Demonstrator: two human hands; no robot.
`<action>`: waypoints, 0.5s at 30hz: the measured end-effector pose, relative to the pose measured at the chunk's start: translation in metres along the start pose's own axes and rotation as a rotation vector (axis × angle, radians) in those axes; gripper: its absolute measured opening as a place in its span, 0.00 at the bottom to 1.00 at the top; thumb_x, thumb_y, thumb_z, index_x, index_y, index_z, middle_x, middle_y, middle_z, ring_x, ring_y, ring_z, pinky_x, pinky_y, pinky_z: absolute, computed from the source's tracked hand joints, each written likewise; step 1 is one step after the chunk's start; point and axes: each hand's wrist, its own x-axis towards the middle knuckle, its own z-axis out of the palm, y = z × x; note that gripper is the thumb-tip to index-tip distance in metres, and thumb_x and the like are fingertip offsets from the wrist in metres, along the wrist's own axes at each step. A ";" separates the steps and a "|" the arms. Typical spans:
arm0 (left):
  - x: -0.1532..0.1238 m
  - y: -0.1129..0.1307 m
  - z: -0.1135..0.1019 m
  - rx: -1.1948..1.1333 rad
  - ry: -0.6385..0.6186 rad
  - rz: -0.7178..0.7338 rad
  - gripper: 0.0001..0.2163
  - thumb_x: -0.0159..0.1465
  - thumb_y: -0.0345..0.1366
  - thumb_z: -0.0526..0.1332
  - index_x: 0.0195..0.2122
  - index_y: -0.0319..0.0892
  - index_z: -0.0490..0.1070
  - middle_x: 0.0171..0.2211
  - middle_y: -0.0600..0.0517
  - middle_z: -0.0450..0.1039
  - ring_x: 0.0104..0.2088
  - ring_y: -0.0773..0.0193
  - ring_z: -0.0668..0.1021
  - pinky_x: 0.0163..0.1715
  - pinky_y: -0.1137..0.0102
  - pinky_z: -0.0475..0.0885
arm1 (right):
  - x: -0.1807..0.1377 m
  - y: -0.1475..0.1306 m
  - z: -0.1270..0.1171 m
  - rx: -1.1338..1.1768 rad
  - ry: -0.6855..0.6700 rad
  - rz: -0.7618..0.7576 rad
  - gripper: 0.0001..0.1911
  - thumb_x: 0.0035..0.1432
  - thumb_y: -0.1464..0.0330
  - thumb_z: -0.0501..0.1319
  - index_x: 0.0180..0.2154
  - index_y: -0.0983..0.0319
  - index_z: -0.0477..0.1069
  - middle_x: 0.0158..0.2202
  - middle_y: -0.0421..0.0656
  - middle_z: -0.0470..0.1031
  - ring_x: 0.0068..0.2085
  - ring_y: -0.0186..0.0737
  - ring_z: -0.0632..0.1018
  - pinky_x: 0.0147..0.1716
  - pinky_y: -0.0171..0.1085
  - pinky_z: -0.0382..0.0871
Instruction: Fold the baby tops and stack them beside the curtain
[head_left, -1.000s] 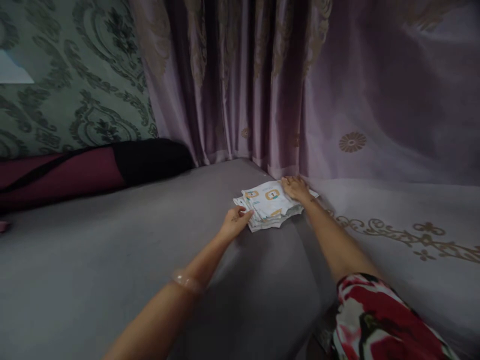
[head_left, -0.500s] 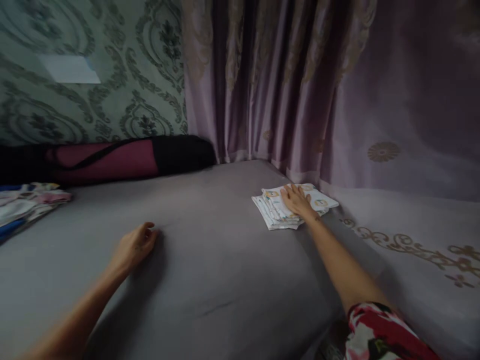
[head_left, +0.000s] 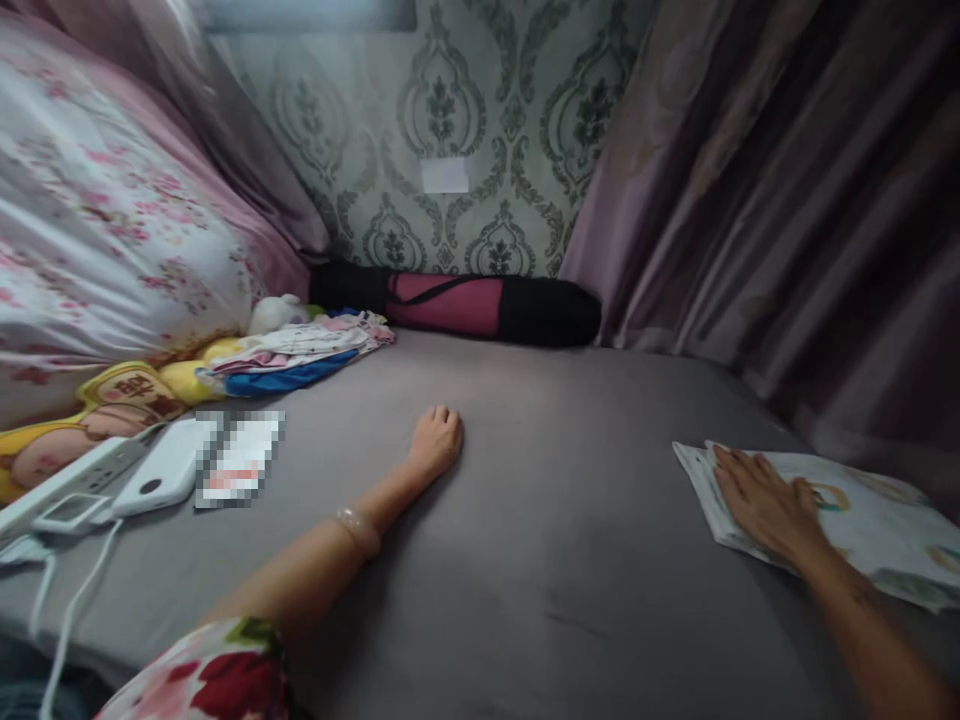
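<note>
A folded white cloth stack with orange and green prints lies on the grey bed sheet at the right. My right hand lies flat on its near left part, fingers spread. My left hand rests on the bare sheet near the middle, fingers loosely curled, holding nothing. A clear bangle is on my left wrist. A pile of folded clothes, pink, white and blue, sits ahead and to the left of my left hand.
A maroon and black rolled mat lies along the patterned wall. Purple curtains hang at the right. At the left are a floral pillow, a yellow plush toy, a white power bank, a power strip and cables.
The view has swung left, so the cloth stack now sits at the right edge. My left hand left the stack and moved out onto the bare sheet. My right hand stays on the stack.
</note>
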 end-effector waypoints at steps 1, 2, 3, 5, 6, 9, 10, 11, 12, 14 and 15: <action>0.000 -0.001 0.001 -0.003 0.001 0.003 0.16 0.70 0.35 0.44 0.43 0.37 0.70 0.41 0.39 0.69 0.42 0.53 0.70 0.42 0.62 0.64 | -0.001 0.000 0.001 0.005 0.000 -0.009 0.33 0.66 0.59 0.34 0.65 0.67 0.57 0.65 0.54 0.57 0.66 0.60 0.56 0.57 0.61 0.55; 0.000 -0.003 0.002 -0.007 -0.001 0.011 0.16 0.70 0.35 0.44 0.43 0.36 0.70 0.41 0.39 0.69 0.42 0.53 0.70 0.42 0.62 0.64 | -0.001 0.000 0.001 0.012 0.004 -0.009 0.34 0.66 0.58 0.34 0.65 0.66 0.57 0.65 0.55 0.58 0.65 0.61 0.57 0.56 0.62 0.55; 0.000 -0.004 0.003 -0.011 -0.007 0.024 0.15 0.70 0.35 0.44 0.43 0.36 0.70 0.41 0.39 0.69 0.42 0.53 0.70 0.42 0.62 0.64 | 0.000 -0.001 0.000 0.019 0.011 0.002 0.34 0.66 0.58 0.34 0.64 0.66 0.58 0.65 0.55 0.58 0.65 0.61 0.58 0.56 0.62 0.55; 0.002 -0.006 0.003 -0.018 -0.024 0.058 0.14 0.69 0.34 0.45 0.42 0.36 0.69 0.41 0.40 0.69 0.42 0.53 0.70 0.42 0.62 0.65 | 0.003 -0.008 -0.002 0.007 0.027 0.043 0.35 0.66 0.57 0.33 0.63 0.68 0.60 0.64 0.58 0.60 0.64 0.63 0.60 0.57 0.65 0.53; 0.004 -0.007 0.003 -0.022 -0.033 0.079 0.14 0.69 0.33 0.45 0.42 0.36 0.69 0.41 0.39 0.69 0.43 0.53 0.70 0.42 0.62 0.65 | 0.004 -0.017 -0.002 -0.010 0.038 0.051 0.36 0.66 0.56 0.33 0.63 0.69 0.61 0.63 0.59 0.60 0.64 0.63 0.59 0.57 0.65 0.50; 0.008 -0.010 0.000 -0.046 -0.057 0.146 0.14 0.68 0.32 0.46 0.42 0.34 0.69 0.41 0.38 0.70 0.43 0.52 0.71 0.44 0.61 0.66 | -0.002 -0.067 0.004 -0.042 0.058 -0.067 0.34 0.66 0.58 0.35 0.61 0.69 0.62 0.65 0.58 0.58 0.66 0.58 0.55 0.61 0.64 0.44; 0.010 -0.012 -0.002 -0.067 -0.062 0.155 0.14 0.68 0.32 0.45 0.42 0.34 0.69 0.41 0.38 0.70 0.43 0.52 0.71 0.44 0.61 0.66 | -0.007 -0.090 0.008 -0.020 0.057 -0.122 0.32 0.66 0.59 0.36 0.61 0.67 0.62 0.65 0.56 0.58 0.67 0.56 0.54 0.62 0.63 0.43; 0.011 -0.014 -0.003 -0.101 -0.064 0.153 0.14 0.68 0.33 0.46 0.42 0.34 0.69 0.41 0.38 0.70 0.43 0.53 0.72 0.45 0.61 0.66 | -0.013 -0.114 0.013 0.009 0.025 -0.187 0.31 0.66 0.59 0.36 0.62 0.65 0.61 0.65 0.54 0.58 0.67 0.54 0.54 0.62 0.63 0.43; 0.012 -0.017 -0.004 -0.152 -0.065 0.143 0.14 0.67 0.33 0.46 0.42 0.34 0.70 0.41 0.38 0.71 0.43 0.54 0.72 0.45 0.61 0.67 | -0.019 -0.139 0.017 0.041 -0.023 -0.252 0.30 0.67 0.59 0.37 0.62 0.63 0.61 0.65 0.52 0.58 0.67 0.52 0.54 0.62 0.63 0.43; 0.016 -0.025 -0.006 -0.315 -0.092 0.106 0.12 0.66 0.33 0.49 0.43 0.35 0.70 0.41 0.40 0.73 0.42 0.57 0.74 0.44 0.64 0.68 | -0.031 -0.187 0.023 0.109 -0.132 -0.372 0.30 0.67 0.57 0.38 0.63 0.61 0.59 0.67 0.50 0.55 0.68 0.51 0.52 0.62 0.61 0.45; 0.019 -0.031 -0.007 -0.420 -0.119 0.077 0.12 0.65 0.33 0.51 0.43 0.36 0.71 0.40 0.43 0.74 0.40 0.59 0.75 0.43 0.66 0.69 | -0.037 -0.208 0.025 0.146 -0.183 -0.419 0.30 0.68 0.57 0.38 0.64 0.60 0.57 0.68 0.49 0.53 0.68 0.50 0.51 0.63 0.61 0.45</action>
